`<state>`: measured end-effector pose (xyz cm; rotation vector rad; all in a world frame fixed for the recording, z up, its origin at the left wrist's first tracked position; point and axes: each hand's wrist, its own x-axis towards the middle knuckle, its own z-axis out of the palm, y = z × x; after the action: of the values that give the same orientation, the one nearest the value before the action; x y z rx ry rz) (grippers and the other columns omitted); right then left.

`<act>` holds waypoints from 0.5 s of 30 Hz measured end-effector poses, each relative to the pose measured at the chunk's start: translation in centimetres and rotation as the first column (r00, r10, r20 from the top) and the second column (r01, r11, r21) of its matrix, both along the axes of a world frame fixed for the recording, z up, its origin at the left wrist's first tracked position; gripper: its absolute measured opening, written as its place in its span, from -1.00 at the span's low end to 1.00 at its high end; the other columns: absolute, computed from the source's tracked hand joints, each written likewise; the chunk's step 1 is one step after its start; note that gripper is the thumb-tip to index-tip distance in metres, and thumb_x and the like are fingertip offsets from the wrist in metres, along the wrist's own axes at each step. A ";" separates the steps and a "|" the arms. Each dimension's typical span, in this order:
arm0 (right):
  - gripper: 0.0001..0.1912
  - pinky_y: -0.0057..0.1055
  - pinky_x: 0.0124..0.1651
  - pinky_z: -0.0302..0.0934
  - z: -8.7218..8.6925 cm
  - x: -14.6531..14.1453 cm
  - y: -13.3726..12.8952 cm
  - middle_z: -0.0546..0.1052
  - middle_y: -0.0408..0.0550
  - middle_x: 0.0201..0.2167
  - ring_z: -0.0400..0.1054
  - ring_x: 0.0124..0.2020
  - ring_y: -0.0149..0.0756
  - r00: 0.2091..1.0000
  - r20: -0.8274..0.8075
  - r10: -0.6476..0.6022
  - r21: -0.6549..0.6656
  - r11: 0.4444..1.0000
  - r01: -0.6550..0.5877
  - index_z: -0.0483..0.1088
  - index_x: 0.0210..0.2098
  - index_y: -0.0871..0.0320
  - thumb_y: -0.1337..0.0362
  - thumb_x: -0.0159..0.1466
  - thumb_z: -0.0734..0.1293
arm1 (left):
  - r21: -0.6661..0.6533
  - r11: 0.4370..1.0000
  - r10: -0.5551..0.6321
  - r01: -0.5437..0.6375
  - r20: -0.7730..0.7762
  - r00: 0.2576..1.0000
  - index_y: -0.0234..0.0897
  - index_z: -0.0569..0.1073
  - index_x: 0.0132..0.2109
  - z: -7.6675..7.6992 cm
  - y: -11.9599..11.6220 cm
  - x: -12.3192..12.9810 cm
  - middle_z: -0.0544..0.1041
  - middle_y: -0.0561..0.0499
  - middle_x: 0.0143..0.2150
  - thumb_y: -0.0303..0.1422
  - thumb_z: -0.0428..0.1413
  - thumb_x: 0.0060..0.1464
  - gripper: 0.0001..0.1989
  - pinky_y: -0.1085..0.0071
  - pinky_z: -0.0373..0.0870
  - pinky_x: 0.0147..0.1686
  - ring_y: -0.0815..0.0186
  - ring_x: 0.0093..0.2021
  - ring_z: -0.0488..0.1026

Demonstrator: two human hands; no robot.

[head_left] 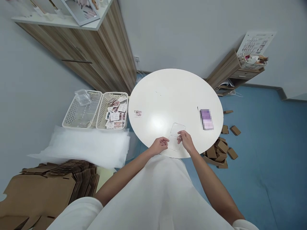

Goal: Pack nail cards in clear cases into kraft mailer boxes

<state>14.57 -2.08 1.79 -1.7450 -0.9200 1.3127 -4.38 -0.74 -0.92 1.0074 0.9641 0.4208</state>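
Observation:
A clear plastic hinged box (174, 142) lies opened out near the front edge of the round white table, its lid (177, 129) tipped toward the far side. My left hand (160, 145) pinches the box's left edge with the fingertips. On the other side my right hand (185, 140) grips it near the hinge, thumb and fingers closed around the rim. Nothing shows inside the box. Left on the tabletop is a small card of press-on nails (137, 113). A purple, pixelated item (206, 119) rests on the right.
Left of the table (175, 89) stand two white baskets, one with clear boxes (85, 111), one with nail cards (115, 116). White sheets (88, 145) and flat cardboard (40, 195) lie nearer me. Small brown boxes (219, 150) are piled on the floor at right.

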 end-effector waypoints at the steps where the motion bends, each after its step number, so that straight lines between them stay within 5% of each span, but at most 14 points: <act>1: -0.50 -0.39 -0.41 0.18 0.0 0.1 0.2 0.33 -0.18 -0.64 0.27 -0.62 -0.41 0.999 -0.046 0.000 -0.033 0.999 -0.001 0.31 -0.34 0.16 -0.14 0.14 0.07 | -0.004 1.000 0.014 -0.014 0.003 1.000 -0.30 0.41 -0.23 0.0 -0.2 0.2 0.37 0.09 -0.41 -0.52 0.13 -0.22 -0.70 0.50 0.29 -0.39 0.51 -0.49 0.34; 6: -0.46 -0.39 -0.39 0.18 -0.4 0.7 0.2 0.36 -0.13 -0.49 0.23 -0.60 -0.45 0.991 -0.135 0.020 -0.095 0.995 -0.034 0.31 -0.17 0.16 -0.14 0.14 0.06 | 0.007 0.994 0.113 -0.113 -0.047 0.992 -0.31 0.40 -0.22 -0.2 -0.8 1.3 0.38 0.08 -0.40 -0.52 0.13 -0.21 -0.71 0.49 0.30 -0.34 0.50 -0.46 0.35; 15: -0.43 -0.34 -0.28 0.23 -3.7 1.5 -4.5 0.30 -0.06 -0.16 0.26 -0.39 -0.40 0.999 0.018 0.047 -0.020 0.999 -0.046 0.17 0.05 0.05 0.11 0.04 0.26 | 0.043 0.974 0.226 -0.222 -0.256 0.940 -0.29 0.38 -0.16 -2.0 -1.3 3.2 0.40 0.07 -0.40 -0.52 0.11 -0.20 -0.65 0.48 0.30 -0.34 0.46 -0.44 0.37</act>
<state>16.12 -6.58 -1.95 -1.7634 -0.9664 1.3418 -1.22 -2.04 -2.95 0.9837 1.3216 0.4926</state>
